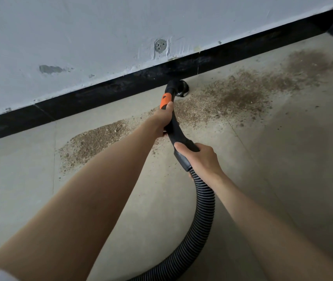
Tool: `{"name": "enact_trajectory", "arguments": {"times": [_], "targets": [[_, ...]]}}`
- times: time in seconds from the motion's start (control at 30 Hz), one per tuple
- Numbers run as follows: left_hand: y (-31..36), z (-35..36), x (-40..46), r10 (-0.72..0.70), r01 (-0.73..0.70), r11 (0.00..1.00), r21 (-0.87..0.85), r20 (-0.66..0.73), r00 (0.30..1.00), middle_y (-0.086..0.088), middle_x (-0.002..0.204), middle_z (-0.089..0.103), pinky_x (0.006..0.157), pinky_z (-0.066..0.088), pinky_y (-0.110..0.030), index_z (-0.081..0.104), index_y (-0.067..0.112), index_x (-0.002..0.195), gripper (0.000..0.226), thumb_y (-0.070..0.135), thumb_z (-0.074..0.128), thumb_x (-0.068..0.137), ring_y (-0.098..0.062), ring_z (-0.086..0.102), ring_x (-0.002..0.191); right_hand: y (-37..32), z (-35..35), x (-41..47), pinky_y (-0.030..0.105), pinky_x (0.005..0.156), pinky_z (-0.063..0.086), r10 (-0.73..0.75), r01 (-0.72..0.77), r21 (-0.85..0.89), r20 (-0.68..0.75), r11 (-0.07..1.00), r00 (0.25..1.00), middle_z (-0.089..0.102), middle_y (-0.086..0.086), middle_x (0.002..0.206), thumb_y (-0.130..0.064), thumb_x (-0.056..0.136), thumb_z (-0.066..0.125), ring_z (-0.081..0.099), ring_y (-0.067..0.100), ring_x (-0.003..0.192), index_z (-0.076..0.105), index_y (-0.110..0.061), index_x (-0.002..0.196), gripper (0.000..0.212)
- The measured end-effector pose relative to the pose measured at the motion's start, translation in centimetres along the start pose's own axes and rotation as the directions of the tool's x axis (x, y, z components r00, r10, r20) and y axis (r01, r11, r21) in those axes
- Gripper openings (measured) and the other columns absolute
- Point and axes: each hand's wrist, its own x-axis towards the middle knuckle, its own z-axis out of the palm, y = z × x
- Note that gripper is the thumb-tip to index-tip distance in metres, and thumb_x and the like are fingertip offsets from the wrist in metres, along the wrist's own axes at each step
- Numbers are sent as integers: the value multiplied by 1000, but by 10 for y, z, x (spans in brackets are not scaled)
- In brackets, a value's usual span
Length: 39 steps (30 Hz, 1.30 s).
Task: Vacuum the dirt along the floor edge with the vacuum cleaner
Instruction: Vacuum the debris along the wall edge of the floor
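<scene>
I grip the rigid black wand (176, 128) with my left hand (162, 118) near its orange collar and my right hand (200, 159) at the cuff, judging the ribbed hose (202, 216) light and floppy.

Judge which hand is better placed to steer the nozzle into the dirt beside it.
Probably left. The left hand grips the wand by its orange part, nearest the nozzle at the baseboard. The right hand holds the rear cuff near the hose.
</scene>
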Motion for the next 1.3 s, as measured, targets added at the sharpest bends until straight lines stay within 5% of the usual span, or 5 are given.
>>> {"name": "enact_trajectory", "arguments": {"times": [0.17,0.33,0.47,0.9,1.3], "targets": [[-6,-34,-4,-4,3,1000,-3,-71,997,-14,120,55,98,48,-41,41,2,130,58,50,32,99,-30,56,112,-5,26,-4,28,47,50,-31,37,-104,59,994,998,54,-12,47,-66,57,66,55,8,42,59,-16,67,51],[-26,-101,-18,-60,51,995,-80,-118,991,-11,113,52,83,49,-36,41,6,119,48,49,31,100,-27,54,105,-33,63,-9,29,48,49,22,22,-114,369,993,929,60,5,68,-39,84,69,59,19,48,61,-11,82,29],[-42,-148,-34,-68,32,982,-186,-195,978,-9,99,55,75,51,-37,44,8,115,45,49,35,99,-27,58,97,-57,106,-21,32,67,46,3,147,-258,503,955,864,64,8,85,-35,87,64,61,22,72,60,-9,90,27],[-161,-301,-93,-226,89,895,-437,-271,936,-12,99,59,68,51,-37,43,9,113,45,51,41,96,-26,60,88,-59,260,-102,38,77,54,-17,444,-523,633,727,774,72,4,78,-60,89,54,69,22,76,63,-15,75,48],[-203,-285,-94,-227,105,903,-417,-254,940,-8,86,54,56,49,-32,46,6,111,45,48,37,97,-23,58,77,-30,251,-106,22,55,41,43,442,-613,615,655,788,61,-11,57,-65,85,56,57,2,55,56,-24,60,48]]}}
